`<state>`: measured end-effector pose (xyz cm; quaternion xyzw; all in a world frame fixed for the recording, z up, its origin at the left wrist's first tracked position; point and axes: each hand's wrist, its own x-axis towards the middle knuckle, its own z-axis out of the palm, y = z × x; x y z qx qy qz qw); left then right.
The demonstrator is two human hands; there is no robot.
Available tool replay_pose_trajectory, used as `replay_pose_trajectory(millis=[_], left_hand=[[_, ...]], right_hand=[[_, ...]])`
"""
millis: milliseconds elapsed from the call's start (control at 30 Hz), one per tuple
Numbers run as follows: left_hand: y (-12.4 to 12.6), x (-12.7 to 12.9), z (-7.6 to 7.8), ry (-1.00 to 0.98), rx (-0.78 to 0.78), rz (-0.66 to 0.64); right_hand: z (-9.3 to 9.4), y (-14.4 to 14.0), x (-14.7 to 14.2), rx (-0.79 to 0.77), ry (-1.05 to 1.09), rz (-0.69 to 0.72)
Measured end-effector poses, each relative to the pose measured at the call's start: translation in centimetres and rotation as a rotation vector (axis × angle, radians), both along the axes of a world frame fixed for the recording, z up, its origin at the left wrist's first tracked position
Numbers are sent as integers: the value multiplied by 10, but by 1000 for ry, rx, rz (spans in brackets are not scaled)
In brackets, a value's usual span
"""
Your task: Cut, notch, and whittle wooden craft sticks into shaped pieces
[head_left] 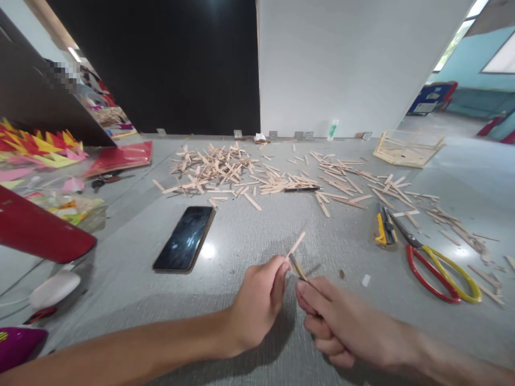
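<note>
Left hand (257,305) fingers pinching wooden stick (296,244), right hand (341,321) fingers clamped on blade (298,267)

Grey worktop (249,236) carrying a dark phone (184,238), scattered wooden sticks (225,169), a stick frame (408,147), red-and-yellow scissors (436,262), a yellow cutter (383,228) just beside them, and coloured paper (40,145) at left.
</note>
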<state>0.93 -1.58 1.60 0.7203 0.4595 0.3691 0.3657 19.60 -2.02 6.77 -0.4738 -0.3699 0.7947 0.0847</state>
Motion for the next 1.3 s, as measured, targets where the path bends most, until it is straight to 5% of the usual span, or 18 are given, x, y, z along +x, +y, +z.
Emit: replay_pose_trajectory(millis=[333,600,667,800,933,1100,1300], left_hand=[[1,0,3,24,-26,-15],[6,-1,2,31,-74,-49],[5,-1,2,34,-82,-53],[3,-1,2,25,-93,-51],[0,-3,3,-19,-107,-16],[-1,-3,2,-77,-116,7],[2,-2,3,-60,-94,-122]], right_hand=[[-16,-18,-16,81,14,-75],[8,24,21,214,-139,67],[13,31,29,374,-241,106],[11,24,34,1069,-580,205],[7,12,33,1285,-646,298],[12,12,27,1243,-652,194],[15,-4,15,813,-474,134]])
